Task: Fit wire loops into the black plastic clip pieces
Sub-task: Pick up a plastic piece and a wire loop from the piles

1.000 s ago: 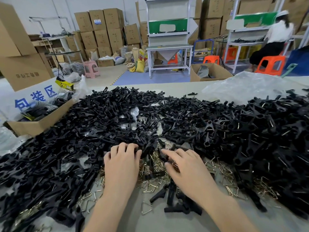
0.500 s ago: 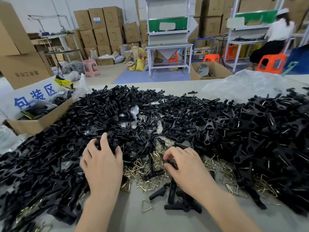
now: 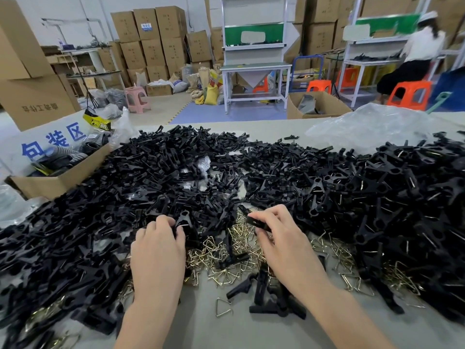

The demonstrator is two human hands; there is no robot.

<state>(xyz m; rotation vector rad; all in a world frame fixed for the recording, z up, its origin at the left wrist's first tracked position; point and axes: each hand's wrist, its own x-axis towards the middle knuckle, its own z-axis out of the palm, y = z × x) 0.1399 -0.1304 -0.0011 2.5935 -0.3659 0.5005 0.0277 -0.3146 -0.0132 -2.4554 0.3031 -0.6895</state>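
Note:
A huge heap of black plastic clip pieces (image 3: 156, 177) covers the table, with a second heap (image 3: 377, 197) on the right that shows wire ends. Brass-coloured wire loops (image 3: 226, 255) lie scattered between my hands. My left hand (image 3: 157, 250) pinches a forked black clip piece (image 3: 183, 221) at the pile's near edge. My right hand (image 3: 284, 245) holds a flat black clip piece (image 3: 256, 222) in its curled fingers above the wire loops.
Several loose clip pieces (image 3: 271, 295) and a single wire loop (image 3: 222, 307) lie near the front. A cardboard box (image 3: 50, 182) sits at the left, a clear plastic bag (image 3: 372, 127) at the back right. A person sits at a far bench (image 3: 422, 49).
My left hand swung out into the left pile, then came back towards the middle holding a forked clip. My right hand lifted slightly with a flat clip piece in its fingers.

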